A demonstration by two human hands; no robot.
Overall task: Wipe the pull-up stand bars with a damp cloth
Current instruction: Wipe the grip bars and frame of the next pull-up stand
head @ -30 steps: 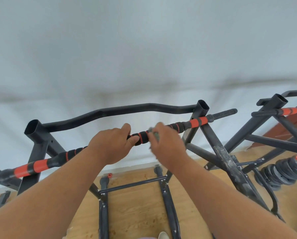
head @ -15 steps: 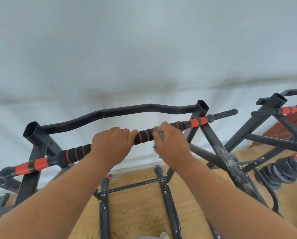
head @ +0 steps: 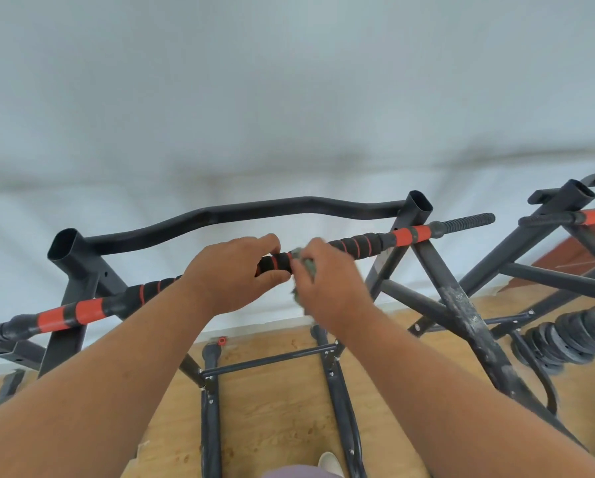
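A black pull-up stand fills the middle of the view. Its front bar (head: 368, 244) is wrapped in black foam with orange bands and runs from lower left to upper right. My left hand (head: 232, 274) grips this bar near its middle. Just to the right, my right hand (head: 330, 281) holds a small grey-green cloth (head: 304, 265) wrapped against the same bar. Most of the cloth is hidden under my fingers. A bare curved black bar (head: 254, 210) runs behind, between two open-topped uprights.
A second black stand (head: 565, 215) with an orange grip stands at the right. Stacked black weight plates (head: 572, 339) lie on the wooden floor beside it. The stand's base rails (head: 337, 391) run below my arms. A white wall is close behind.
My right hand with the cloth has slid left along the bar, close to my left hand. The left hand keeps its grip on the bar.
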